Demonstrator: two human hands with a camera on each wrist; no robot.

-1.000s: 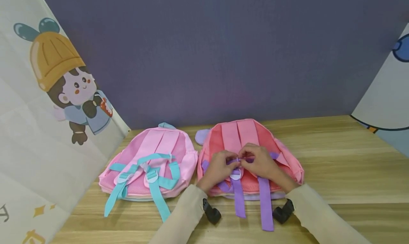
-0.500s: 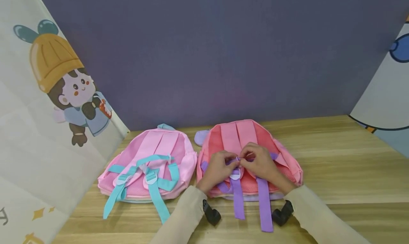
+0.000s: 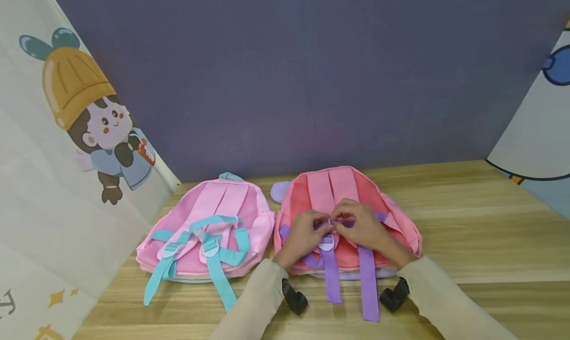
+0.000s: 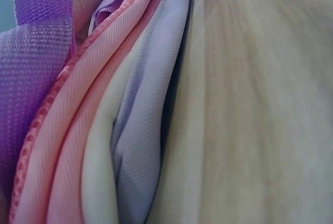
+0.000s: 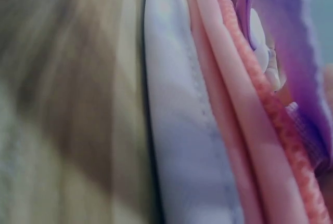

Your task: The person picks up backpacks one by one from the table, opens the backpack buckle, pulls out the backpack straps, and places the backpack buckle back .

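Observation:
Both hands meet over the back of a coral-pink backpack (image 3: 343,181) in the head view. My left hand (image 3: 304,235) pinches a purple strap on one side of a small pale clip (image 3: 330,222). From the other side, my right hand (image 3: 364,226) holds the strap at the same clip; fingers cover much of it. A white strap adjuster (image 3: 326,243) sits just below. Two purple strap ends (image 3: 368,285) hang over the bag's lower edge. In the left wrist view, purple webbing (image 4: 31,68) passes close to the lens beside the bag's pink and lilac edge (image 4: 145,120).
Left of the hands lies a light pink backpack (image 3: 222,196), back side up, with teal straps (image 3: 218,270). A lilac flap (image 3: 280,190) shows behind the coral bag. The wooden table (image 3: 472,231) meets a dark backdrop (image 3: 311,82) and a printed cloth (image 3: 35,181) at left.
Both hands stay at the clip, with only slight shifts of the fingers. The backpacks keep their places.

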